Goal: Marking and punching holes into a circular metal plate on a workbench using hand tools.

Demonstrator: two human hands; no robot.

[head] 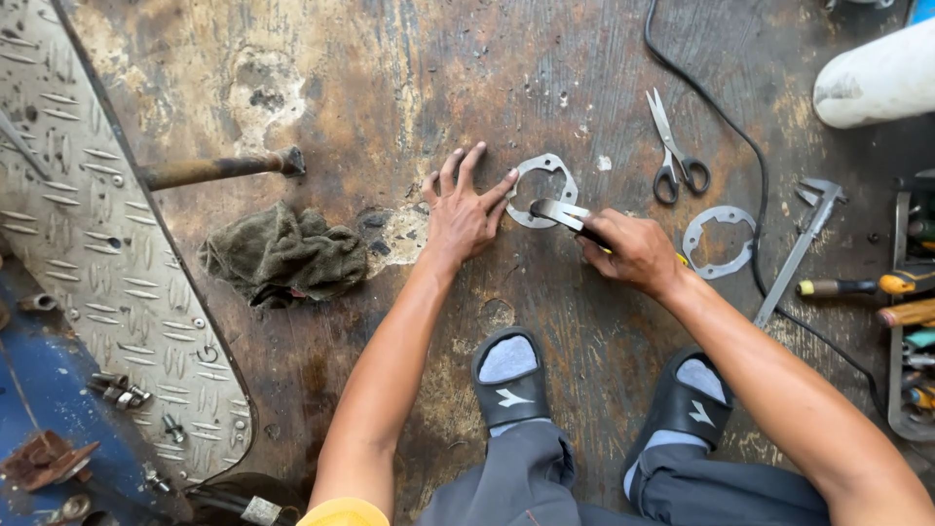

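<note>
A flat grey ring-shaped gasket (542, 181) lies on the stained floor in front of me. My left hand (466, 207) is spread flat beside it, with the thumb and forefinger touching its left edge. My right hand (633, 250) grips a knife with a wide metal blade (558, 211) and a dark and yellow handle. The blade tip rests on the lower part of the gasket's ring. A second similar gasket (719, 241) lies to the right of my right hand.
Scissors (672, 154) and a black cable (742, 136) lie beyond the right gasket, a caliper (801, 245) to its right. A dirty rag (282, 255) and a rusty rod (219, 169) sit left, beside a checker-plate sheet (97, 253). Screwdrivers (857, 286) lie at the right edge.
</note>
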